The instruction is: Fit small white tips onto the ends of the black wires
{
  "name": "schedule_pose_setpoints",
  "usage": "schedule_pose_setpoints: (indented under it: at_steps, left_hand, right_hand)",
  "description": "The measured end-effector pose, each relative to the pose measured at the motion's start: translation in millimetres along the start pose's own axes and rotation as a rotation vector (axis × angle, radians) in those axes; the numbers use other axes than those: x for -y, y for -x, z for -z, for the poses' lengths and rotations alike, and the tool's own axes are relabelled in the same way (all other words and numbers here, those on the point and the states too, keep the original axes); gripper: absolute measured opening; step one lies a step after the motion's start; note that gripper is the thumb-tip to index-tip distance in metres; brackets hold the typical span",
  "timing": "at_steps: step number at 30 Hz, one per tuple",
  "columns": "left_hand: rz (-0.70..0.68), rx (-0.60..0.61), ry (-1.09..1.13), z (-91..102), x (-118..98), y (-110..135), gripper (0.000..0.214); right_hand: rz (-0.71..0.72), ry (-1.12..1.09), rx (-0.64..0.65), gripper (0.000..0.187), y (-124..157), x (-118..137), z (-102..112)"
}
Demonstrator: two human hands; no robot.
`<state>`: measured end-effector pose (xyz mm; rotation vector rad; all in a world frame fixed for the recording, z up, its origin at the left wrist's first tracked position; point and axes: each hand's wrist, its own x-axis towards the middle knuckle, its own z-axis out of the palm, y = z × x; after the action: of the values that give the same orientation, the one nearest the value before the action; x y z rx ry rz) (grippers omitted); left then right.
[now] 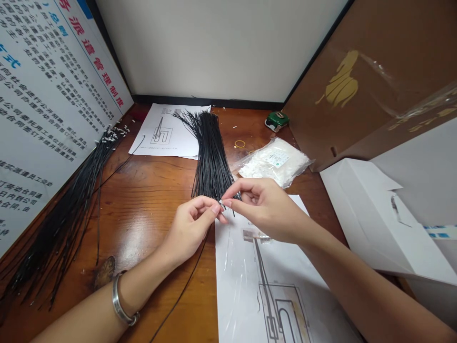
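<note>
My left hand [191, 228] pinches the end of a thin black wire [185, 286] that trails down toward the table's near edge. My right hand [262, 205] meets it fingertip to fingertip, pinching a tiny pale part [222, 205] at the wire's tip. Both hands hover over the wooden table [143, 200], just in front of a bundle of black wires [210, 157]. A clear bag of small white parts [274, 162] lies right behind my right hand. Under my right forearm lies a laminated drawing sheet [257, 286].
A second pile of black wires with white tips [67, 214] lies along the left by a printed board [43, 105]. Another drawing sheet [167, 131], a green tape dispenser [276, 120], a rubber band [240, 143], a brown cardboard box [374, 76] and a white box [385, 224] surround the hands.
</note>
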<state>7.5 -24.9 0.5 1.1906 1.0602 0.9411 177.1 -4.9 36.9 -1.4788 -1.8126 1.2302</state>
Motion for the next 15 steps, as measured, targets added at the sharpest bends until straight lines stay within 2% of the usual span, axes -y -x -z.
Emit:
schedule_pose_setpoints:
  at_steps: [15]
  left_hand:
    - [0.046, -0.058, 0.083, -2.0, 3.7, -2.2, 0.011]
  right_hand:
    - [0.022, 0.009, 0.002, 0.01, -0.1, -0.9, 0.8]
